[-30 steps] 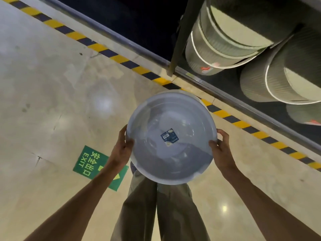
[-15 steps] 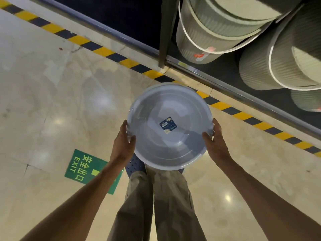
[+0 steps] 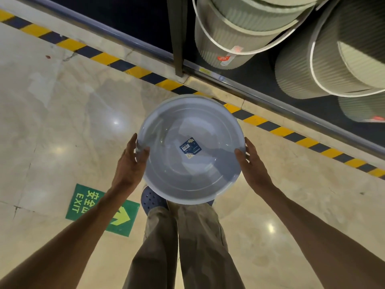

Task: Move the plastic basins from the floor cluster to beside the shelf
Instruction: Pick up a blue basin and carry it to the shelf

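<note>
I hold a round pale blue-grey plastic basin [image 3: 177, 178] in front of me, above my legs and the floor. A small dark blue label sits on its inside bottom. My left hand [image 3: 130, 163] grips the basin's left rim, thumb over the edge. On the opposite rim my right hand [image 3: 253, 165] does the same. The shelf [image 3: 239, 84] runs diagonally just beyond the basin, its low front rail and a dark upright post close to the basin's far edge.
Ribbed grey-green buckets [image 3: 239, 32] lie on their sides on the shelf at upper right. A yellow-and-black hazard stripe [image 3: 108, 59] runs on the floor along the shelf. A green EXIT floor sticker [image 3: 83, 203] lies at lower left. My blue shoe [image 3: 152, 200] shows under the basin.
The shelf, its post and the buckets have come closer and shifted left in view. Both hands still hold the basin, which now reaches over the hazard stripe.
</note>
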Motion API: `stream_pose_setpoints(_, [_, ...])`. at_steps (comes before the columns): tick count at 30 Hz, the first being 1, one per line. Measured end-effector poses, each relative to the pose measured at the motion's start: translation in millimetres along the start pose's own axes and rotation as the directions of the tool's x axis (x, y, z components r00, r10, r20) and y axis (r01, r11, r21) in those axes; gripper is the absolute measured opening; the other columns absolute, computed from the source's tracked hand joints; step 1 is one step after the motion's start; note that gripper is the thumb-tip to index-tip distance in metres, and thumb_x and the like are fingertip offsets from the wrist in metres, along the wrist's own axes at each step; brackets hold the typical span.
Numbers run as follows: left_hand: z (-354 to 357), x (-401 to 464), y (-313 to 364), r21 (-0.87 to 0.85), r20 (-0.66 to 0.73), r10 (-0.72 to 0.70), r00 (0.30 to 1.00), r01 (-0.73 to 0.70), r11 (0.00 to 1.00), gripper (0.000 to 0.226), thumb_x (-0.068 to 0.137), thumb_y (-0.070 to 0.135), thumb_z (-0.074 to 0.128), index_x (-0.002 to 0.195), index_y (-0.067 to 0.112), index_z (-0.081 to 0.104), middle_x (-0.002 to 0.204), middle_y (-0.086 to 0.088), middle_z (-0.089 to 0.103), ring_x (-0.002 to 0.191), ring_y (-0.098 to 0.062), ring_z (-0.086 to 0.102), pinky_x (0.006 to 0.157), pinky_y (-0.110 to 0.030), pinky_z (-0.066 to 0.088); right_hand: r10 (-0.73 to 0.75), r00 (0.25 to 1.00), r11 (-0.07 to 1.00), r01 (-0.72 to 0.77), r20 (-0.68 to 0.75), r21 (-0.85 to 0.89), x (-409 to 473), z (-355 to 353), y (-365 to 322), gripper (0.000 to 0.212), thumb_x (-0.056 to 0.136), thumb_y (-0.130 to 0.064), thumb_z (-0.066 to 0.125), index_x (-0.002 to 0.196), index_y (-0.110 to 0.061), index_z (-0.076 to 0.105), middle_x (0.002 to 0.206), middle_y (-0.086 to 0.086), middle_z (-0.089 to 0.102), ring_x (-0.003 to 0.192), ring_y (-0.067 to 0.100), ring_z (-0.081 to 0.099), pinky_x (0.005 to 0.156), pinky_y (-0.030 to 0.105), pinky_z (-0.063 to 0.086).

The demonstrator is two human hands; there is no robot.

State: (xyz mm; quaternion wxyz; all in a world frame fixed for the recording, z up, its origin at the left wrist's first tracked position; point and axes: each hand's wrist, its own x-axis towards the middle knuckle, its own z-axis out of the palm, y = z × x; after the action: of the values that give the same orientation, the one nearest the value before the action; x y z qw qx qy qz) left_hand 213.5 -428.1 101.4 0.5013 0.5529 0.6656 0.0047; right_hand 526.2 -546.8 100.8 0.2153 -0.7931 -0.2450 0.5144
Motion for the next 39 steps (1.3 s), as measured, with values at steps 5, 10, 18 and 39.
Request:
stream_pose_setpoints(5, [-5, 20, -9, -0.068, 0.044, 0.033, 0.999, -0.03, 0.997, 0.073, 0.097, 0.074, 0.031, 0.16, 0.037, 0.026, 0.149, -0.004, 0.055, 0.123, -0.024, 0.061, 0.095, -0.043, 0.055, 0.031, 0.999, 0.999, -0.031, 0.029, 0.012, 8, -2, 18, 0.065, 0.1, -0.075, 0.036, 0.159, -0.046, 0.033, 0.155, -0.011, 0.052, 0.137, 0.015, 0.055, 0.108, 0.042, 0.053])
stream_pose_setpoints(10, [4, 27, -25, -0.22, 0.148, 0.042, 0.988, -0.009, 0.976, 0.066, 0.09, 0.076, 0.027, 0.149, 0.046, 0.035, 0.129, 0.017, 0.06, 0.111, 0.002, 0.062, 0.087, -0.023, 0.056, 0.049, 0.995, 0.985, -0.062, 0.081, 0.16, 8, 8, 36, 0.051, 0.107, -0.065, 0.031, 0.156, -0.052, 0.035, 0.149, -0.016, 0.055, 0.136, 0.012, 0.056, 0.111, 0.045, 0.051])
stream_pose_setpoints(18, [-5, 29, -19, -0.294, 0.247, 0.02, 0.969, 0.055, 0.954, 0.031, 0.112, 0.036, 0.027, 0.137, 0.049, 0.04, 0.118, 0.019, 0.06, 0.092, 0.006, 0.07, 0.063, -0.022, 0.061, 0.064, 0.998, 0.945, -0.056, -0.014, 0.322, -7, 31, 37, 0.036, 0.114, -0.042, 0.028, 0.144, -0.039, 0.047, 0.115, -0.038, 0.066, 0.109, -0.015, 0.064, 0.075, 0.016, 0.06])
stream_pose_setpoints(39, [9, 80, -89, -0.43, 0.323, 0.229, 0.918, -0.073, 0.9, 0.079, 0.095, 0.074, 0.041, 0.16, 0.031, 0.027, 0.153, -0.007, 0.051, 0.138, -0.03, 0.052, 0.106, -0.058, 0.049, 0.077, 0.994, 0.837, -0.024, -0.074, 0.547, 3, 79, 95, 0.06, 0.113, -0.052, 0.017, 0.159, -0.024, 0.043, 0.148, 0.013, 0.06, 0.136, 0.037, 0.058, 0.114, 0.068, 0.041])
